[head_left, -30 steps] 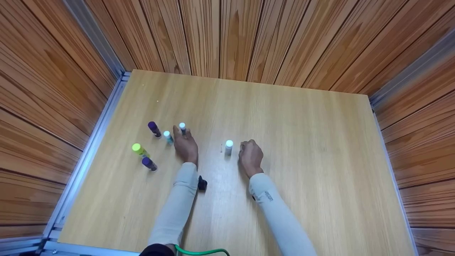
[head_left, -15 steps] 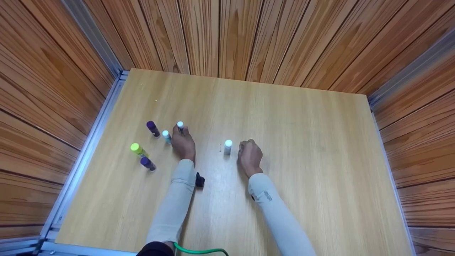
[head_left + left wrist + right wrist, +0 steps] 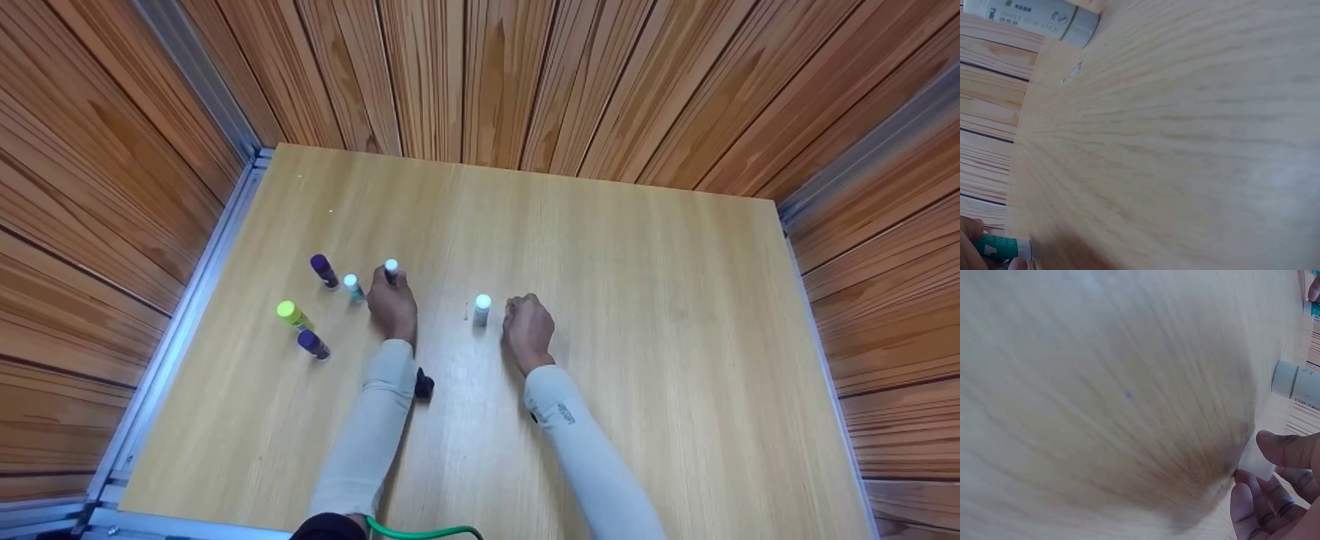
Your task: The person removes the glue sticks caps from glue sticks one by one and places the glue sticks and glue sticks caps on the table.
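My left hand (image 3: pixel 394 309) grips an upright green glue stick (image 3: pixel 1004 246) with a pale top, left of the table's middle. Thumb and fingers curl round its body, as the left wrist view shows. My right hand (image 3: pixel 529 332) pinches a small white ribbed cap (image 3: pixel 1257 462) just at the tabletop. Between the hands stands a white glue stick (image 3: pixel 481 311), touched by neither. Just left of my left hand is a glue stick with a pale blue top (image 3: pixel 353 288).
Further left stand a dark purple glue stick (image 3: pixel 324 271), a yellow-green one (image 3: pixel 295 314) and another purple one (image 3: pixel 313 345). Wooden plank walls (image 3: pixel 495 82) rise behind and beside the table (image 3: pixel 637 300). A green cable (image 3: pixel 424 533) lies at the front edge.
My left fingers have closed round the green glue stick, which has shifted slightly to the right. My right hand and the other glue sticks stay in place.
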Action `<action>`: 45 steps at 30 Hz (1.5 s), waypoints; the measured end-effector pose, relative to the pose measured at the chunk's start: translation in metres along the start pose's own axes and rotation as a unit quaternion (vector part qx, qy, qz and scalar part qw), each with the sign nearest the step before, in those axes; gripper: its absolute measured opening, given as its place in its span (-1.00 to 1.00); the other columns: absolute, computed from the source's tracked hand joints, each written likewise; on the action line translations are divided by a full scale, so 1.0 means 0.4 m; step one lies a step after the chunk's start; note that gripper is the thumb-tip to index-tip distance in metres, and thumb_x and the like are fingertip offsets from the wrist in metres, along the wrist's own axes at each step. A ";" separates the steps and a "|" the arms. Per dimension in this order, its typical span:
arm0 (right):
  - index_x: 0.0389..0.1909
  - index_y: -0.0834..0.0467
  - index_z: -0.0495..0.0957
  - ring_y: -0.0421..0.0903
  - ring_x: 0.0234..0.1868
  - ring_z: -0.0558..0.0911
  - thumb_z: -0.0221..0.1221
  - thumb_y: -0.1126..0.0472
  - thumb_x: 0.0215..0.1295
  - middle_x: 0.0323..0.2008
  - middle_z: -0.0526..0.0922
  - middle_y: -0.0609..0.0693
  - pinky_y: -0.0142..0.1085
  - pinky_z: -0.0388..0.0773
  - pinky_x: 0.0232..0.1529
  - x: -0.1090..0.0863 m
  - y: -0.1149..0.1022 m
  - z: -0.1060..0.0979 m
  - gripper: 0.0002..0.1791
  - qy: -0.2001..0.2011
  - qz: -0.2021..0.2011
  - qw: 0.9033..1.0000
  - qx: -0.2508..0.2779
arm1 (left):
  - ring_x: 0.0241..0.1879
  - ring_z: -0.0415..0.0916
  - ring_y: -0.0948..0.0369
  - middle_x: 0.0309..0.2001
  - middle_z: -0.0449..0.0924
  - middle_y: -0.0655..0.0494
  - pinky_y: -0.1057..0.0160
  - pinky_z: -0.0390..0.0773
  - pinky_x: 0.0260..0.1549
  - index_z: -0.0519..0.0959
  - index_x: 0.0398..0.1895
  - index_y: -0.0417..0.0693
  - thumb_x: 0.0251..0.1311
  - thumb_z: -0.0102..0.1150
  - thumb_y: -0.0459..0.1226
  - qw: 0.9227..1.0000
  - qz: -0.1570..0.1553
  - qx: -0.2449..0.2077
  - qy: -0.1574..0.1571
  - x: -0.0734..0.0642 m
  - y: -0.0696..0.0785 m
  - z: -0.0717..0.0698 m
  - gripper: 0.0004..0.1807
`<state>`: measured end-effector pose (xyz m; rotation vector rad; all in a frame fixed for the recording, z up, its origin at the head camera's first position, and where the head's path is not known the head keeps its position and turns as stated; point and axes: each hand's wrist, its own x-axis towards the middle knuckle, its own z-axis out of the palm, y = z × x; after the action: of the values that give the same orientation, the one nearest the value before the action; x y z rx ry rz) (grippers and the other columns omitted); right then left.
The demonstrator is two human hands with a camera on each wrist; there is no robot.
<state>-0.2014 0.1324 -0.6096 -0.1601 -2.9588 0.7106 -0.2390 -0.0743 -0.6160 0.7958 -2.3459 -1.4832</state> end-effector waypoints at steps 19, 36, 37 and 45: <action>-0.14 0.23 0.68 -0.11 -0.42 0.52 0.15 0.36 0.28 -0.37 0.56 0.02 -0.27 0.53 -0.37 -0.002 0.006 0.001 -0.80 -0.002 0.003 1.000 0.017 | 0.08 0.52 0.18 0.01 0.61 0.08 0.19 0.52 0.03 0.52 0.10 -0.08 0.38 0.08 -0.21 0.998 0.035 -0.047 -0.036 -0.066 0.024 0.014 -0.71; -0.15 0.25 0.69 0.01 -0.33 0.65 0.20 0.37 0.23 -0.31 0.64 0.10 -0.18 0.60 -0.26 -0.007 0.022 0.008 -0.81 0.032 -0.024 0.998 0.040 | 0.00 0.56 0.11 -0.05 0.63 -0.03 0.11 0.55 -0.03 0.57 -0.03 -0.20 0.32 0.12 -0.34 0.989 0.093 -0.093 -0.072 -0.103 0.014 -0.005 -0.79; -0.16 0.26 0.69 0.01 -0.32 0.66 0.21 0.36 0.23 -0.31 0.64 0.11 -0.18 0.60 -0.25 -0.007 0.023 0.009 -0.81 0.034 -0.026 0.998 0.042 | -0.01 0.57 0.12 -0.06 0.63 -0.06 0.10 0.56 -0.04 0.57 -0.04 -0.21 0.32 0.13 -0.35 0.987 0.097 -0.100 -0.075 -0.107 0.014 -0.007 -0.80; -0.12 0.25 0.68 0.02 -0.26 0.66 0.18 0.30 0.30 -0.27 0.65 0.11 -0.18 0.59 -0.21 -0.008 0.020 0.007 -0.80 0.019 -0.020 0.998 0.050 | -0.06 0.58 0.18 -0.10 0.66 -0.05 0.16 0.56 -0.05 0.61 -0.07 -0.17 0.26 0.20 -0.36 0.984 0.093 -0.104 -0.110 -0.129 0.011 -0.016 -0.80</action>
<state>-0.1979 0.1379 -0.6161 -0.1059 -2.8749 0.8392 -0.1950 -0.0482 -0.6052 0.3656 -2.2887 -1.7718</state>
